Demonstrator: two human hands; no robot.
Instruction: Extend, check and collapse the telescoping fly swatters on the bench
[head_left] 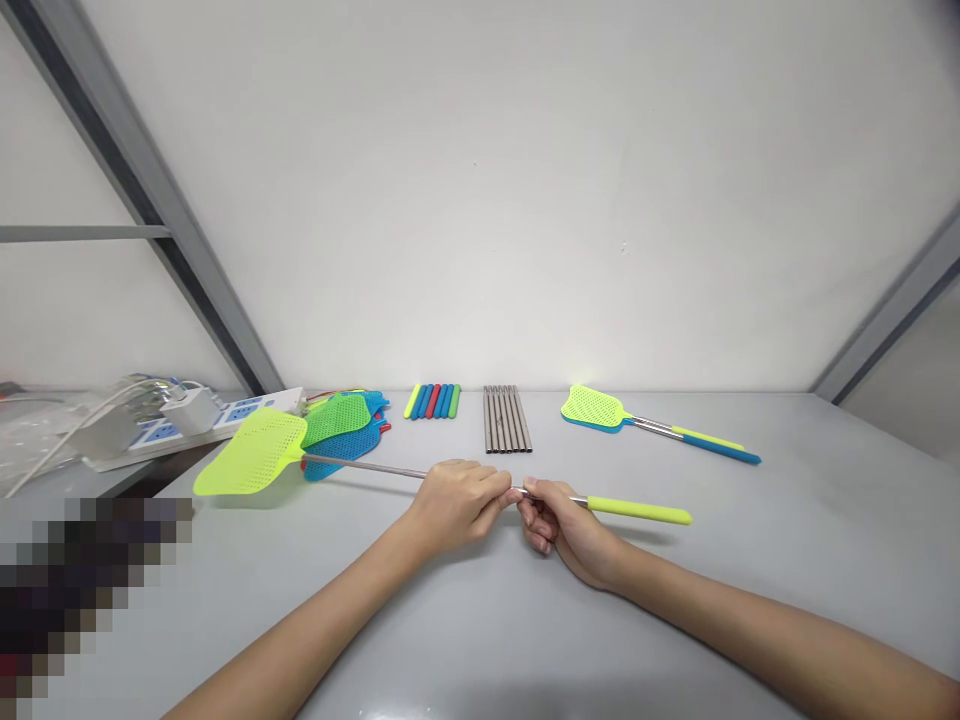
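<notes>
A yellow-green fly swatter (637, 509) with a telescopic metal rod is held level above the table by both hands. My left hand (461, 503) is closed over the middle of the rod. Just right of it, my right hand (566, 525) pinches the rod's thicker metal section near the foam-like yellow handle. The perforated swatter head (255, 455) points left, passing in front of several loose swatter heads (341, 430) in green and blue. The rod is drawn out long. My palms hide part of it.
Behind the hands lie a row of coloured handle sleeves (433, 401) and a row of metal tubes (506, 418). Finished-looking yellow and blue swatters (596, 408) lie stacked at right. A power strip (217, 427) with a plugged-in adapter and cables stands left, before the white wall (487, 200).
</notes>
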